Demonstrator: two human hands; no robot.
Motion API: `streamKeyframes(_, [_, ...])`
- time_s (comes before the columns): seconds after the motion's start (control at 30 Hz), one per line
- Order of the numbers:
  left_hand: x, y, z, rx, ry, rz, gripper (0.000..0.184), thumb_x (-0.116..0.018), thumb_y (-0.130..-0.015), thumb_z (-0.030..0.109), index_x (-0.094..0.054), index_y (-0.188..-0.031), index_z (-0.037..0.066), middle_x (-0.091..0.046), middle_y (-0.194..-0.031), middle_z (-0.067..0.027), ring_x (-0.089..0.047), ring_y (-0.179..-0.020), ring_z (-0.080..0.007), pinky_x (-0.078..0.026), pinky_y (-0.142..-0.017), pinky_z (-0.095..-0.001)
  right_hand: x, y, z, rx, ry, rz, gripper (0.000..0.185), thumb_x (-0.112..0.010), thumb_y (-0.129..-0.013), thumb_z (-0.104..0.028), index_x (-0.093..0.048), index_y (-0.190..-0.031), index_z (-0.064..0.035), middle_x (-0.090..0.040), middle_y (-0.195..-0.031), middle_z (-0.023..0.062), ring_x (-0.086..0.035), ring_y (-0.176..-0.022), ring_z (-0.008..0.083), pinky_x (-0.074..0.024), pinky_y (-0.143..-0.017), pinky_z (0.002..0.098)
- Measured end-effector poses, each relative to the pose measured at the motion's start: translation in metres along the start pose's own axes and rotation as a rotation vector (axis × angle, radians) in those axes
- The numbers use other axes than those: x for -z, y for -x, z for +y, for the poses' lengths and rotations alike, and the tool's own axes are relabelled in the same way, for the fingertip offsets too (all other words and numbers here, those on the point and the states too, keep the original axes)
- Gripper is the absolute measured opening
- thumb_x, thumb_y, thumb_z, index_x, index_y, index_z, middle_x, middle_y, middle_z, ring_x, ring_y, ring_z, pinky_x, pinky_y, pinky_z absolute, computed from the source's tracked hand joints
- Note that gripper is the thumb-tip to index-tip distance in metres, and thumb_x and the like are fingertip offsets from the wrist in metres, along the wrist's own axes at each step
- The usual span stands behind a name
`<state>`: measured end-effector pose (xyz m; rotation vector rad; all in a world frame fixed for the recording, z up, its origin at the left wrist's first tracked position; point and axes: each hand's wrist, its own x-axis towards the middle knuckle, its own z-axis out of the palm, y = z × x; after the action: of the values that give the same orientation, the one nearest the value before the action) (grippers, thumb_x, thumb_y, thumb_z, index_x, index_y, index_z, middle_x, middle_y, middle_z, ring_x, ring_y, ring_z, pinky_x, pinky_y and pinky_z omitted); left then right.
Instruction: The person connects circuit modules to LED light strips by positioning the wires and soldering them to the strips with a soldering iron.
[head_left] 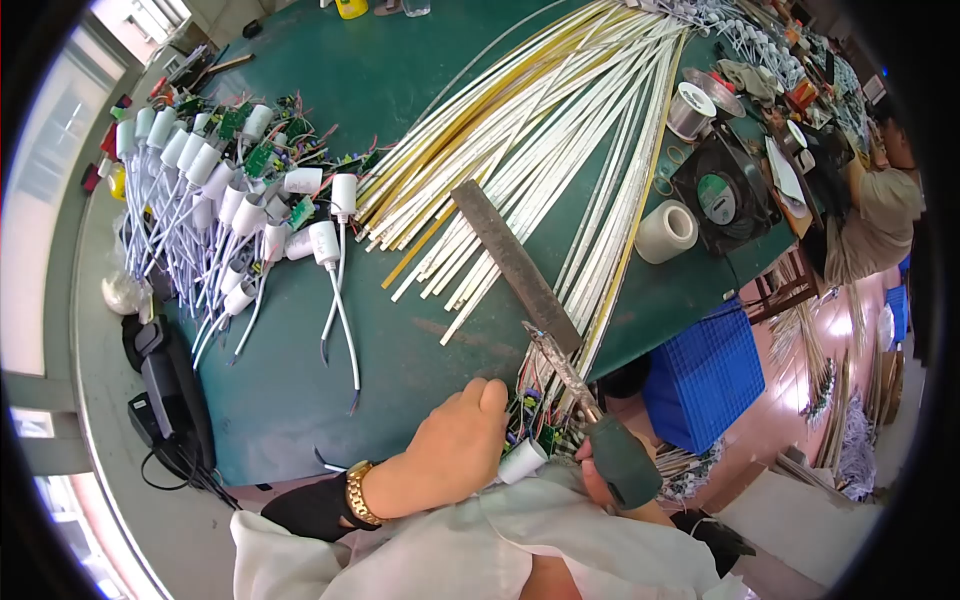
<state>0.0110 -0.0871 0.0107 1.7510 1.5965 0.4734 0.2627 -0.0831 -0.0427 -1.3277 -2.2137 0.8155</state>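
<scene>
Though half visible, right hand (597, 486) round soldering iron (614, 448); left hand (447, 445) curled, hold unclear.

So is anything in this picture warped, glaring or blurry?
Head view: the window bows, fisheye-like, near a dark rounded border, and its panes look washed out; head view: bright glare on the pink floor; head view: the left hand looks fairly sharp.

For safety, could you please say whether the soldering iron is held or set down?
Held: the right hand grips the soldering iron by its green handle.
</scene>
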Motion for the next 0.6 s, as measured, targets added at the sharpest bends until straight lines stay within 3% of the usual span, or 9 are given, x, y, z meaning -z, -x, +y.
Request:
streamKeyframes(0.1, [0.010, 0.007, -0.003, -0.042, 0.025, 0.042, 0.040, -0.064, -0.089, 0.013, -0.048, -0.121, -0.005, -0.057, -0.094, -0.0220, -0.059, -0.083, -0.0411, -0.049, -0.072, -0.0470, -0.002, 0.000, 0.006, 0.000, -0.005, 0.051, 0.019, -0.077, -0.065, -0.023, -0.067, -0.079, -0.0152, -0.063, -0.070, 0.0048, -0.063, -0.062, 0.0322, -0.0500, -0.056, 0.0396])
streamKeyframes(0.2, [0.060, 0.026, -0.001, -0.032, -0.159, -0.137, 0.052, -0.070, -0.086, 0.032, -0.057, -0.126, 0.001, -0.060, -0.098, -0.0184, -0.061, -0.092, -0.0368, -0.050, -0.078, -0.0426, -0.006, 0.003, 0.011, 0.034, -0.172, 0.111, 0.015, -0.075, -0.067, -0.018, -0.068, -0.079, -0.0135, -0.064, -0.068, 0.0035, -0.064, -0.062, 0.0286, -0.0516, -0.057, 0.0375])
streamKeyframes(0.27, [0.089, 0.028, -0.023, 0.042, -0.341, 0.134, 0.048, -0.072, -0.085, 0.028, -0.059, -0.122, 0.001, -0.061, -0.098, -0.0183, -0.061, -0.092, -0.0370, -0.050, -0.078, -0.0427, -0.007, 0.004, 0.008, -0.113, -0.326, 0.126, 0.013, -0.074, -0.067, -0.013, -0.068, -0.079, -0.0126, -0.066, -0.068, 0.0024, -0.065, -0.062, 0.0251, -0.0528, -0.057, 0.0352])
streamKeyframes(0.3, [0.099, 0.021, -0.034, 0.099, -0.441, 0.336, 0.045, -0.071, -0.086, 0.022, -0.057, -0.123, 0.002, -0.061, -0.101, -0.0183, -0.061, -0.093, -0.0370, -0.050, -0.079, -0.0422, -0.007, 0.003, 0.008, -0.104, -0.330, 0.123, 0.013, -0.074, -0.067, -0.013, -0.068, -0.079, -0.0126, -0.066, -0.068, 0.0024, -0.065, -0.062, 0.0251, -0.0528, -0.057, 0.0352])
streamKeyframes(0.37, [0.120, -0.003, -0.067, 0.157, -0.441, 0.539, 0.042, -0.066, -0.090, 0.016, -0.053, -0.127, 0.001, -0.060, -0.106, -0.0210, -0.061, -0.096, -0.0372, -0.049, -0.079, -0.0432, -0.010, 0.001, 0.008, -0.056, -0.364, 0.176, 0.015, -0.075, -0.068, -0.012, -0.069, -0.081, -0.0100, -0.067, -0.069, 0.0016, -0.066, -0.062, 0.0204, -0.0531, -0.057, 0.0333])
streamKeyframes(0.53, [0.130, -0.052, -0.126, 0.208, -0.523, 0.563, 0.036, -0.068, -0.086, 0.018, -0.057, -0.117, 0.002, -0.059, -0.103, -0.0220, -0.058, -0.088, -0.0389, -0.048, -0.076, -0.0432, -0.006, -0.004, 0.010, 0.084, -0.111, 0.053, 0.012, -0.074, -0.073, -0.013, -0.068, -0.081, -0.0057, -0.067, -0.071, 0.0025, -0.065, -0.063, 0.0184, -0.0524, -0.056, 0.0337])
streamKeyframes(0.6, [0.135, -0.050, -0.142, 0.116, -0.391, 0.640, 0.026, -0.066, -0.079, 0.011, -0.059, -0.101, 0.000, -0.060, -0.093, -0.0204, -0.057, -0.080, -0.0369, -0.047, -0.071, -0.0412, -0.006, -0.005, 0.010, 0.074, -0.036, 0.024, 0.011, -0.073, -0.074, -0.013, -0.068, -0.080, -0.0052, -0.067, -0.072, 0.0023, -0.065, -0.063, 0.0182, -0.0522, -0.056, 0.0336])
